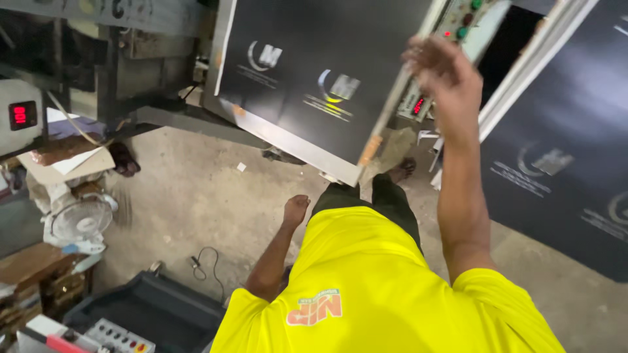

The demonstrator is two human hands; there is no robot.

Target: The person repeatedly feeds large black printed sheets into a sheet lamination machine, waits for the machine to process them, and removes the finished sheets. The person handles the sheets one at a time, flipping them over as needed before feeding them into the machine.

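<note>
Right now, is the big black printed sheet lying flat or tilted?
Tilted. The black printed sheet slopes down toward its lower corner, with the right hand raised at its right edge. The left hand hangs free, holding nothing.

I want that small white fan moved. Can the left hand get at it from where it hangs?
Probably not: the left hand hangs by the leg, well apart from the fan, with only bare floor between.

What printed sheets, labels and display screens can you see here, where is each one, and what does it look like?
Large black printed sheet: top centre, tilted, pale edges, white and yellow emblems; right hand at its right edge.
Second black printed sheet: far right, grey-white emblems.
Small red digit display: far left, on a grey box.
Control panel: top right, pale, coloured buttons, with another red readout below.
Button panel: bottom left, grey.
Left hand: hangs free.
</note>
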